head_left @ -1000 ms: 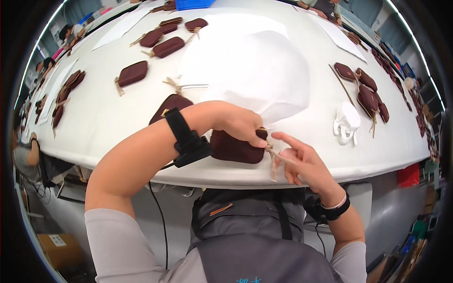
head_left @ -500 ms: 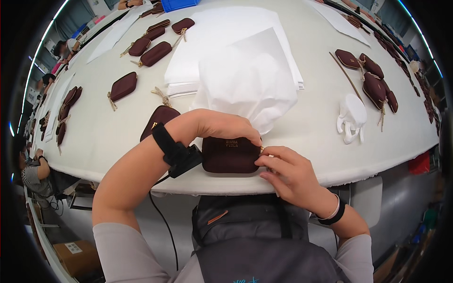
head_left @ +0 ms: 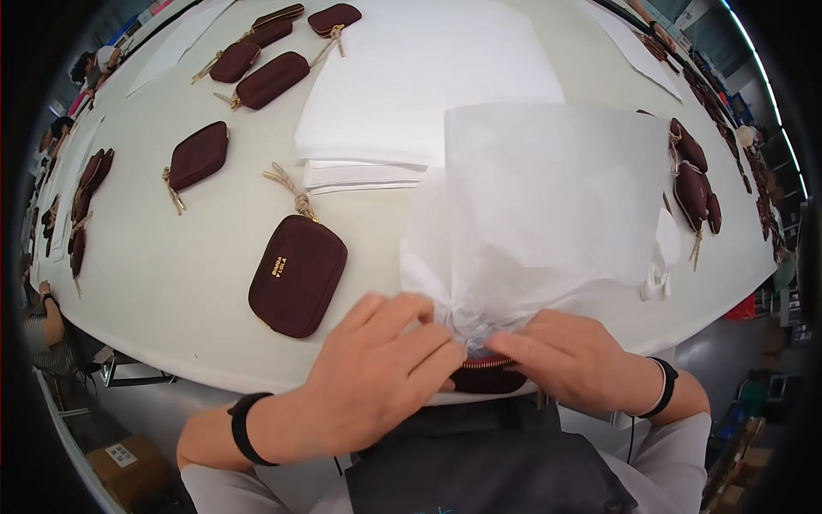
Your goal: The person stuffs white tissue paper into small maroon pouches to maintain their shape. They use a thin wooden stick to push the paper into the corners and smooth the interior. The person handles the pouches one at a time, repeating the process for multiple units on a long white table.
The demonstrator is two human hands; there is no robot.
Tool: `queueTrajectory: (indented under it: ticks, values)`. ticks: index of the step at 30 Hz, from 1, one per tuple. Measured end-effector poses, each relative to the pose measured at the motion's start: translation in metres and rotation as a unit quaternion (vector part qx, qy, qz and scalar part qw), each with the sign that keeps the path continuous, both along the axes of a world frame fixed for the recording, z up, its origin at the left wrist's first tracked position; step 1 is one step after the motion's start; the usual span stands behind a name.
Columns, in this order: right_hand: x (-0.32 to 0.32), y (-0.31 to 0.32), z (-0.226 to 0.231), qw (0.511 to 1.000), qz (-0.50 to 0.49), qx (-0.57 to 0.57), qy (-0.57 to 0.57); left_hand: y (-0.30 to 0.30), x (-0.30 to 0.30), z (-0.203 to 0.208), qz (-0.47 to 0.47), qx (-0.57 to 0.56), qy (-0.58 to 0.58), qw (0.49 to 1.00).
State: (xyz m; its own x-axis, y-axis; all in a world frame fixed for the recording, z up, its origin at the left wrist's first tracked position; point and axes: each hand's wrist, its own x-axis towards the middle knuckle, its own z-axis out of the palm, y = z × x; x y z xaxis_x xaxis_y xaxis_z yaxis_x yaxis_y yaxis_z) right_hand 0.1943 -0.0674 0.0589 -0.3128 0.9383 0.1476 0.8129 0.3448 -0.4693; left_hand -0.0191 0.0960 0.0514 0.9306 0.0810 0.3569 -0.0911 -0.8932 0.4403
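At the table's near edge a maroon zip pouch (head_left: 488, 379) lies under my hands, its zipped edge with gold teeth facing up. A large sheet of white tissue paper (head_left: 548, 197) rises from the pouch's mouth, bunched at its lower end. My left hand (head_left: 385, 368) is closed, fingers curled round the gathered paper at the pouch's left end. My right hand (head_left: 578, 360) is closed too, thumb pressing the crumpled paper at the pouch's mouth; its fingertips are partly hidden by paper. Left of the paper lies another maroon pouch (head_left: 300, 274) with a knotted cord pull.
A stack of white sheets (head_left: 368, 111) lies beyond the paper. Several maroon pouches (head_left: 272, 80) are spread at the far left, and more (head_left: 692, 193) at the right beside a crumpled white piece (head_left: 661, 257). Another person's arm (head_left: 53, 317) rests at the table's left edge.
My left arm has drawn back from across the pouch to its left side. The pouch has moved nearer me and shows its zip edge. The tissue paper now stands in the pouch's mouth, between my hands.
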Motion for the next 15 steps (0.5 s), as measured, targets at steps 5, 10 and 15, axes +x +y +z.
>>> queueTrajectory:
  ticks: [5, 10, 15]
  values:
    - [-0.021, 0.023, 0.015, 0.978, 0.085, -0.191, -0.030, -0.025, -0.015, -0.044, 0.036, -0.026, -0.119, 0.992]
    - [-0.020, 0.048, 0.002, 0.917, 0.183, -0.354, 0.004, -0.026, -0.024, -0.057, 0.023, -0.082, -0.110, 0.990]
    - [-0.012, 0.042, -0.013, 0.926, 0.189, -0.304, 0.118, -0.041, -0.038, -0.066, 0.050, -0.087, -0.100, 0.990]
